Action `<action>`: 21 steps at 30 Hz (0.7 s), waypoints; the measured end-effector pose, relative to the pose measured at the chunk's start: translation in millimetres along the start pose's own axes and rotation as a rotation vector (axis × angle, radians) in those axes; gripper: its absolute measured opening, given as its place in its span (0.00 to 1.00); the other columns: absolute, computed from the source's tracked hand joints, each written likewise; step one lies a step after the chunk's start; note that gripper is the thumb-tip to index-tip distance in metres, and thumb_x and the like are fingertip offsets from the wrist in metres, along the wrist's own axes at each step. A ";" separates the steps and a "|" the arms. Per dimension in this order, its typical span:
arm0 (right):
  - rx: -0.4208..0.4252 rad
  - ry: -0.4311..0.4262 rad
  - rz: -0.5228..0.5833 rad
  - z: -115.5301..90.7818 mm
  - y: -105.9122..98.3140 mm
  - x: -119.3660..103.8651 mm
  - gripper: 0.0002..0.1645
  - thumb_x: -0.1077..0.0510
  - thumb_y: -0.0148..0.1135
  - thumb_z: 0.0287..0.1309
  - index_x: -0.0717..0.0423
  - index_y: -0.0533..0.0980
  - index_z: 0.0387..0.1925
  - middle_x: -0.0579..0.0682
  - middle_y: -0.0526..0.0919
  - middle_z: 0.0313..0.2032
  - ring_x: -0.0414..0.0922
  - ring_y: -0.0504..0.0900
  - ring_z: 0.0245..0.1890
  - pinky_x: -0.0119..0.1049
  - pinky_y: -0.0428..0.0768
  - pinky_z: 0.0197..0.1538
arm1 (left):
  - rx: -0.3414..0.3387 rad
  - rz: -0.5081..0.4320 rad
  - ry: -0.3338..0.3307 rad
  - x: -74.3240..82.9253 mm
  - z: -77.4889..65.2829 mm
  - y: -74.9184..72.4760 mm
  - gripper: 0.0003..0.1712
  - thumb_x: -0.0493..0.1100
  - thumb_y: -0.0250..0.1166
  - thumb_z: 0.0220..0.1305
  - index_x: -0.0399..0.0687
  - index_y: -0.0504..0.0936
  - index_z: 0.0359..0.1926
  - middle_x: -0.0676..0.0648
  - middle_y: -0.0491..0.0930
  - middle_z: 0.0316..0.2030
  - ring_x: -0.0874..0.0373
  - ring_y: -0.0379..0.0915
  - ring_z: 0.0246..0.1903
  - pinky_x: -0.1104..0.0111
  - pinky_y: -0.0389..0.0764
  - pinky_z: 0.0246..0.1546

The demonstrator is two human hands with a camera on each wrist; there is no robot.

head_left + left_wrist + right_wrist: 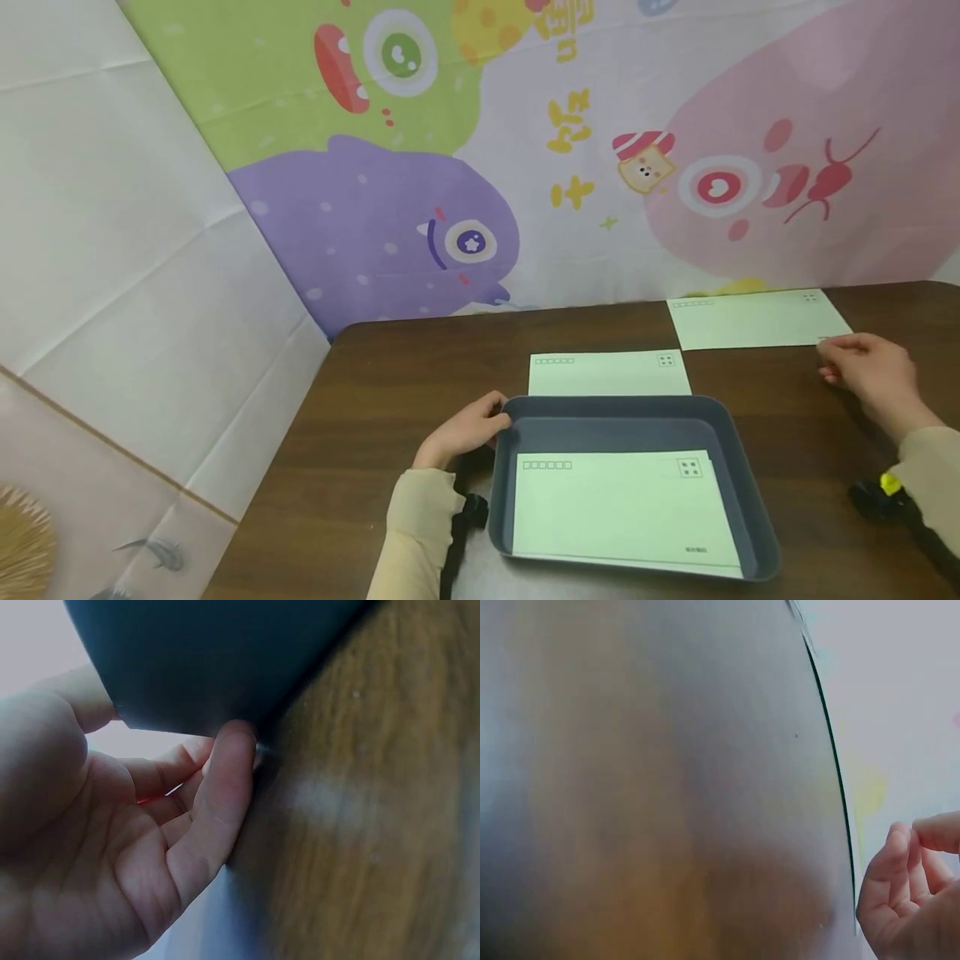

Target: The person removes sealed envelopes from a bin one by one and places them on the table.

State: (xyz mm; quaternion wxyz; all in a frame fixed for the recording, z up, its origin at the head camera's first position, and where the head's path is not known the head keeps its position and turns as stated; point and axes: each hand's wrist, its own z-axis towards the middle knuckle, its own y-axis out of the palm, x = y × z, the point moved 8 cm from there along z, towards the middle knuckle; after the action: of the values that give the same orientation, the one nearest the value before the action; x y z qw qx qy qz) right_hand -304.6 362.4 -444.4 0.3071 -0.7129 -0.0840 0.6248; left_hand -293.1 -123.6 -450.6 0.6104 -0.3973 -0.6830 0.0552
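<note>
The tray (611, 431) hides the near part of the envelope (607, 375) beyond it.

Cartoon-print cloth (525, 125) behind brown wooden table (352, 467)

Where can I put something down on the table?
Left of the left hand, the table is bare out to its left edge. Another free patch lies between the tray and the right hand, nearer than the far envelope. It's crowded in the tray, where the front envelope covers most of the bottom, and right behind it, where the middle envelope pokes out.
</note>
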 end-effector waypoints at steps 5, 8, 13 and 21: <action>-0.035 -0.036 -0.028 -13.2 0.5 -5.5 0.34 0.44 0.48 0.61 0.73 0.65 0.52 0.32 0.73 0.20 0.30 0.74 0.19 0.29 0.76 0.23 | 0.000 -0.001 -0.005 -0.3 1.0 0.8 0.10 0.43 0.50 0.63 0.45 0.71 0.43 0.47 0.73 0.35 0.56 0.71 0.31 0.66 0.75 0.33; -0.040 -0.097 -0.077 -21.7 0.3 -17.2 0.34 0.42 0.48 0.60 0.70 0.68 0.50 0.36 0.76 0.22 0.31 0.76 0.20 0.31 0.75 0.23 | 0.004 -0.001 -0.008 -0.5 1.2 0.6 0.10 0.43 0.50 0.63 0.44 0.71 0.43 0.47 0.72 0.35 0.56 0.71 0.31 0.66 0.75 0.32; -0.072 -0.271 -0.224 -45.3 9.5 -56.5 0.27 0.42 0.51 0.60 0.63 0.73 0.45 0.50 0.82 0.25 0.31 0.76 0.20 0.31 0.72 0.23 | 0.006 0.000 -0.003 -0.1 1.0 0.3 0.11 0.43 0.51 0.63 0.42 0.71 0.43 0.46 0.72 0.35 0.56 0.71 0.31 0.65 0.76 0.33; -0.141 -0.568 -0.323 -94.1 40.6 -115.1 0.10 0.55 0.62 0.53 0.54 0.77 0.37 0.48 0.82 0.28 0.32 0.75 0.24 0.29 0.73 0.27 | -0.003 -0.004 0.001 12.7 -6.4 -0.6 0.12 0.41 0.50 0.64 0.38 0.70 0.45 0.44 0.72 0.35 0.56 0.70 0.31 0.60 0.77 0.36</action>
State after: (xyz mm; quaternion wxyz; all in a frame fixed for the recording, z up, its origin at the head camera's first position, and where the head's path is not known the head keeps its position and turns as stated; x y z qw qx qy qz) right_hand -250.2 240.7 -367.0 0.3163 -0.5072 -0.3213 0.7345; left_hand -287.1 -118.9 -438.6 0.6103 -0.3970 -0.6835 0.0526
